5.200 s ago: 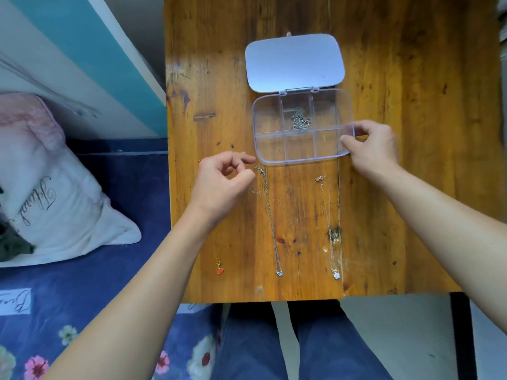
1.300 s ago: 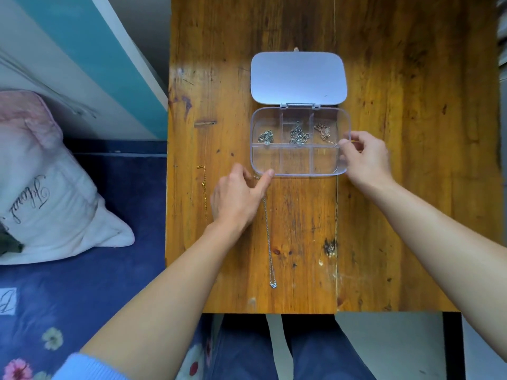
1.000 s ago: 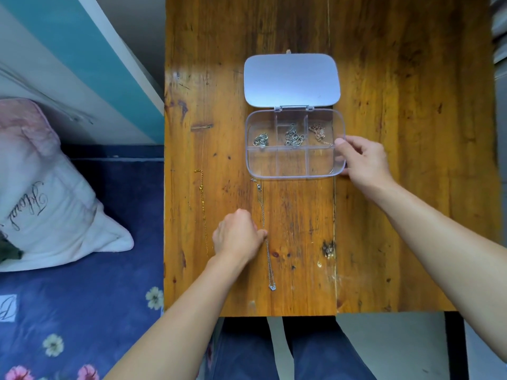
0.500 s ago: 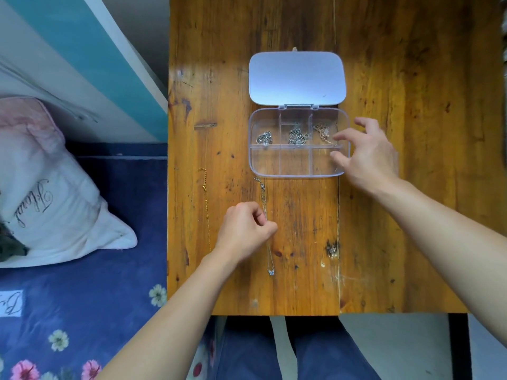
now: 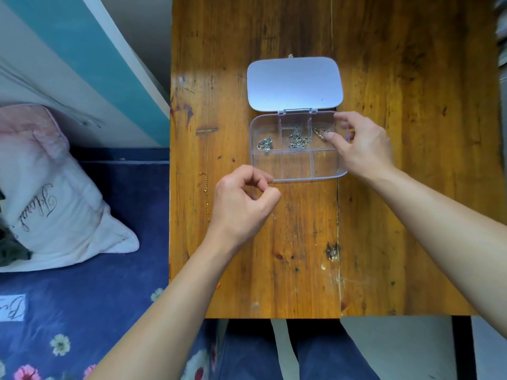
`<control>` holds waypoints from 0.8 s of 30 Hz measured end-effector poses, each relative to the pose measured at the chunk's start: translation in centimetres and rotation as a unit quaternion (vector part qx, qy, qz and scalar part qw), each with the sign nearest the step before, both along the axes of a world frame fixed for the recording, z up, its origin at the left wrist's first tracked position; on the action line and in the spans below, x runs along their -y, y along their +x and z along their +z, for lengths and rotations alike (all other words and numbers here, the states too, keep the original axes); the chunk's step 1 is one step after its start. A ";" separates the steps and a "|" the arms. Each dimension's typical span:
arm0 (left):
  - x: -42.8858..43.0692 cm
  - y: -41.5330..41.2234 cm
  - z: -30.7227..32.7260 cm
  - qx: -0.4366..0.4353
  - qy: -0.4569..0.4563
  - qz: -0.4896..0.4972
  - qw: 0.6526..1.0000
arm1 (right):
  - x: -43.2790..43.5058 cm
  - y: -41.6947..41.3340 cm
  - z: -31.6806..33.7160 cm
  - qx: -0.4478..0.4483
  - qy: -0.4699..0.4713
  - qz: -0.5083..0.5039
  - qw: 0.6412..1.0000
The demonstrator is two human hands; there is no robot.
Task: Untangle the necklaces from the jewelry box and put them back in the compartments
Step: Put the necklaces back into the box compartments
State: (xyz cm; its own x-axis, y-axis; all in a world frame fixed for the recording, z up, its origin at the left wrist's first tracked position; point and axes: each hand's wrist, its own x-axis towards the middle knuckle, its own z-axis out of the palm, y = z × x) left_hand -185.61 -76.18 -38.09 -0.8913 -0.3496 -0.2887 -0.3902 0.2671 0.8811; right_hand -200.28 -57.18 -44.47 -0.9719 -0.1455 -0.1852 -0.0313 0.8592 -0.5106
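Note:
The clear jewelry box point(image 5: 323, 171) lies open on the wooden table point(image 5: 397, 187), its lid point(image 5: 295, 83) flat behind it. Each of the three far compartments holds a bunched necklace: left point(image 5: 265, 144), middle point(image 5: 298, 139), right point(image 5: 320, 131). The near row holds nothing. My right hand point(image 5: 359, 149) grips the box's right wall, thumb inside the far right compartment. My left hand point(image 5: 244, 204) is curled just in front of the box, closed on the silver necklace, which is almost wholly hidden in it. A thin gold necklace point(image 5: 205, 187) lies on the table to its left.
The table's near edge point(image 5: 274, 316) is close to my legs. Left of the table is a bed with a blue floral sheet point(image 5: 82, 311) and a white pillow point(image 5: 55, 209). A teal and white wall panel point(image 5: 96, 64) stands at the far left.
My left hand gathered the silver necklace off the table and moved up toward the box. My right hand lifted off the box, then came back onto its right wall.

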 end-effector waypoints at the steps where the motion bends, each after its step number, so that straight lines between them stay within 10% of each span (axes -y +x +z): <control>1: 0.2 -0.5 0.7 -0.009 0.019 0.005 1.000 | 0.0 0.5 -0.4 -0.003 -0.007 -0.002 1.000; 10: 2.2 -6.2 4.4 -0.042 0.196 0.054 0.978 | -0.3 3.4 -2.0 -0.014 -0.047 -0.003 0.999; 24: 2.3 -6.0 -2.8 0.092 0.035 0.025 0.995 | 0.0 3.5 -2.7 -0.027 -0.038 -0.018 0.999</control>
